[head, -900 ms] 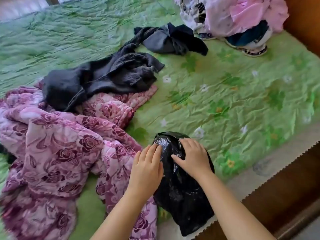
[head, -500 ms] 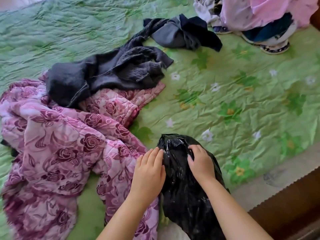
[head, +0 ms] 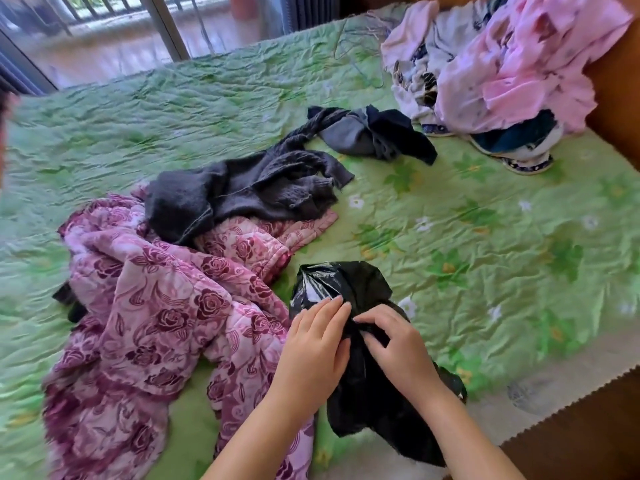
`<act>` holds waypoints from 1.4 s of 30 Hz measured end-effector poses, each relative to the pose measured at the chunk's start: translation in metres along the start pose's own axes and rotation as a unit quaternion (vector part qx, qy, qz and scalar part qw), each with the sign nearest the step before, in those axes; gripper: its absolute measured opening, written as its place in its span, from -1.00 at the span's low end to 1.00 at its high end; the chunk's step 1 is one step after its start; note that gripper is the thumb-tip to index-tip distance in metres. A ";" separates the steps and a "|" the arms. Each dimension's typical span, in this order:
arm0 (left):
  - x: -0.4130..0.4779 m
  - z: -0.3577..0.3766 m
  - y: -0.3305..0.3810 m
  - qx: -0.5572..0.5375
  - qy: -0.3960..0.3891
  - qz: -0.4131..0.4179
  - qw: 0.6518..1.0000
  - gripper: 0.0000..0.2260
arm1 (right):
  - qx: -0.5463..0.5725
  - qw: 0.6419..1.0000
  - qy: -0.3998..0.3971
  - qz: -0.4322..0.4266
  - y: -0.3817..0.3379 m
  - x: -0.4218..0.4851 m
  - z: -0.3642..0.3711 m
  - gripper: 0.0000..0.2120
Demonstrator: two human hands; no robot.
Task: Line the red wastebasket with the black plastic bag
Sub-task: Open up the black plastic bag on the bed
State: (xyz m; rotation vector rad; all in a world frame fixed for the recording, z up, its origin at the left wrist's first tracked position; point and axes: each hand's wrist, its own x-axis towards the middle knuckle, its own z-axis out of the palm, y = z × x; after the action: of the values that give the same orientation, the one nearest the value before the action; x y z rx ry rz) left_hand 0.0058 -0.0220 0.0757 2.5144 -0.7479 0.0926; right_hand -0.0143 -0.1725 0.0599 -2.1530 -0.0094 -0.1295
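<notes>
Near the bed's front edge, on the green floral quilted bedspread (head: 485, 237), lies the crumpled glossy black plastic bag (head: 349, 282). Both the left hand (head: 311, 351) and right hand (head: 398, 348) pinch its film with narrowed fingers (head: 332, 306). Thin plastic clings; picking hard could tear it. No red wastebasket is visible.

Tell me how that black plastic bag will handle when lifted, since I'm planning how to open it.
The black plastic bag looks thin and crumpled, so it will probably hang limp. Its glossy sheen suggests a slippery film. The left hand and right hand pinch it easily, so it seems light.
</notes>
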 end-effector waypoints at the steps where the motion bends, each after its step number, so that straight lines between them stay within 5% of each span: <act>1: 0.000 -0.008 0.005 0.003 0.013 -0.004 1.000 -0.56 | 0.006 1.000 -0.006 -0.018 -0.011 0.000 -0.006 -0.74; 10: -0.021 -0.070 0.035 0.040 0.142 -0.035 0.988 -0.84 | 0.047 0.990 -0.022 -0.133 -0.087 -0.007 -0.028 -0.71; 16: -0.066 -0.102 0.029 0.024 0.193 -0.128 0.973 -0.93 | -0.009 0.985 -0.068 -0.161 -0.107 -0.019 -0.012 -0.57; 22: -0.138 -0.126 0.007 0.018 0.207 -0.252 0.945 -0.90 | -0.093 0.972 -0.090 -0.197 -0.115 -0.031 0.019 -0.64; 31: -0.286 -0.161 -0.032 0.020 0.254 -0.398 0.881 -0.82 | -0.031 0.940 -0.237 -0.241 -0.187 -0.070 0.138 -0.77; 42: -0.470 -0.222 -0.092 0.019 0.282 -0.424 0.860 -0.70 | -0.026 0.878 -0.347 -0.328 -0.326 -0.190 0.305 -0.75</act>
State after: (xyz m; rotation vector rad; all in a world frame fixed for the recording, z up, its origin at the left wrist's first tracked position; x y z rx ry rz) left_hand -0.3259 0.3851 0.1307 2.4200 0.6089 0.4986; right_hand -0.1943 0.2697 0.1462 -2.0532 -1.1639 0.2644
